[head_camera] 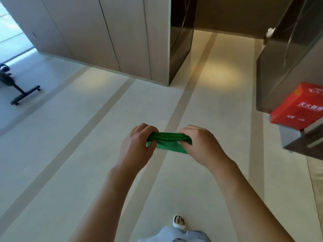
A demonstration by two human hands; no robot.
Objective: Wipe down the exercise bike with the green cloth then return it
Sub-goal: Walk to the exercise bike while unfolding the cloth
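Holding: your left hand [138, 142] and right hand [201, 142] each pinch an end of the green cloth [168, 141].
Bike: exercise bike [17, 88] stands far left.

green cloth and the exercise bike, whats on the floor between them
Head view: only bare pale floor with darker stripes separates the green cloth from the exercise bike.

Bright green cloth [168, 141], plain, bunched into folds. Pale cream floor [87, 137] crossed by darker beige stripes; black bike base [21, 95] at far left. Red box [300, 105] with white lettering, white sandal [179, 223], light blue trousers [174, 234], beige wall panels [104, 32].
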